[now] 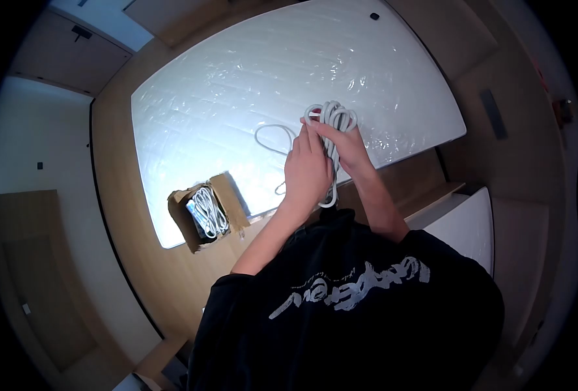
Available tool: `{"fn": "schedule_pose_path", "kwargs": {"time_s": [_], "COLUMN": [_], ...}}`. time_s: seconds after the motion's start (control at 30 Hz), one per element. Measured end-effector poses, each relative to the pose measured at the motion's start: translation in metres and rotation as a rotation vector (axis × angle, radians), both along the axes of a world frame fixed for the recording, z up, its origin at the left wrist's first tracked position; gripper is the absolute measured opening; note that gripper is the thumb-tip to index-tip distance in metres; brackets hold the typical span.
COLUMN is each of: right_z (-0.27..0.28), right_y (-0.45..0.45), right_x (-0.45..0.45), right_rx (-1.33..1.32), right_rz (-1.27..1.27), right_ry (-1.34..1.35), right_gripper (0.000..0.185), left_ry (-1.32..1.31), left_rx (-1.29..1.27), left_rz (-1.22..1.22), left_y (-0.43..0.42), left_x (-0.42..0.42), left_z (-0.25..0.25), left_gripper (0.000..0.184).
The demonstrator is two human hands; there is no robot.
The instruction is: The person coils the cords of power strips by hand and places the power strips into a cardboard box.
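Note:
A grey-white cable [333, 116], folded into several loops, is held up over the mattress edge in front of my chest. My right hand [350, 148] wraps round the bundle from the right, with the thumb across it. Pressed against its left side is my left hand [307, 171], fingers together and pointing up. Something small and red shows between the loops near the fingertips, too little to name. A loose length of the cable curls on the mattress left of my hands, and a loop hangs below them.
A large mattress [204, 117] in shiny clear plastic lies ahead. An open cardboard box [237, 201] with more coiled white cable [209, 212] stands at its near left corner. A small dark object [374, 16] is at the far end. Another white mattress [461, 228] is at right.

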State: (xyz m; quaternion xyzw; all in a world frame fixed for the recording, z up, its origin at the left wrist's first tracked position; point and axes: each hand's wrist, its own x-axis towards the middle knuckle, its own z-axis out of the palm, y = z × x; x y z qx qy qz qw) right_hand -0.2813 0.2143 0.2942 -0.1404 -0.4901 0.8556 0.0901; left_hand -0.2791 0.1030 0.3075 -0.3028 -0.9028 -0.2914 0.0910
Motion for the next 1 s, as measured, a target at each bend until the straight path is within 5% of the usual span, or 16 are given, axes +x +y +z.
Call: {"fn": "schedule_pose_path", "kwargs": {"time_s": [0.07,0.17,0.23,0.3,0.37,0.4,0.5,0.57,0.6,0.63,0.7,0.83,0.9,0.93,1.0], "right_z": [0.008,-0.001,-0.006,-0.005,-0.016,-0.011,-0.012,-0.015,0.011,0.010,0.008,0.031,0.022,0.020,0.023], "right_y": [-0.005,-0.013,-0.024,-0.033,-0.032,-0.031,-0.019,-0.014,-0.029,-0.034,-0.041,-0.070,-0.079,-0.086,-0.096], "right_x": [0.000,-0.006,-0.002,-0.003,-0.006,-0.005,0.006,0.016,0.028,0.036,0.051,0.080,0.091,0.093,0.101], "right_rx": [-0.021,0.078,0.198,0.133,0.184,0.139,0.045,0.046,0.054,0.056,0.373,0.299,0.265,0.272,0.411], "right_rz": [0.058,0.196,0.281,0.209,0.181,0.067,-0.048,0.256,0.273,0.271,0.484,0.683,0.684,0.687,0.580], "right_ry": [-0.027,-0.094,-0.151,-0.137,-0.221,-0.176,-0.025,0.381,0.316,0.309,0.418,0.197,0.139,0.202,0.302], "right_gripper": [0.021,0.022,0.022,0.019,0.020,0.021,0.028,0.025,0.026,0.026,0.031,0.037,0.039,0.040,0.047], "left_ry": [0.094,0.127,0.055,0.128,-0.185,-0.566,-0.565,-1.296,-1.629,-1.637,-2.168,-2.275,-2.238,-2.265,-2.227], "left_rx": [0.009,-0.309,-0.590,-0.473,0.154,0.433,0.177,0.183,0.374,0.374,0.911,0.920,1.003,0.988,1.000], "left_rz": [-0.003,0.027,-0.088,-0.097,-0.133,-0.042,0.211,0.080,0.004,0.002,-0.301,-0.557,-0.611,-0.168,-0.002], "left_y": [-0.010,-0.024,-0.039,-0.058,-0.080,-0.091,-0.117,-0.117,-0.117,-0.118,-0.116,-0.086,-0.079,-0.086,-0.094], "left_x": [0.003,-0.007,-0.016,-0.025,-0.031,-0.033,-0.035,-0.024,-0.016,-0.014,-0.019,-0.021,-0.016,-0.007,-0.013], "left_z": [0.002,-0.001,0.001,-0.002,0.006,0.005,-0.073,-0.095,-0.096,-0.095,-0.094,-0.195,-0.218,-0.165,-0.119], "left_gripper": [0.039,0.039,0.023,0.021,0.025,0.026,0.046,0.071,0.084,0.084,0.081,0.070,0.046,0.040,0.044]}}
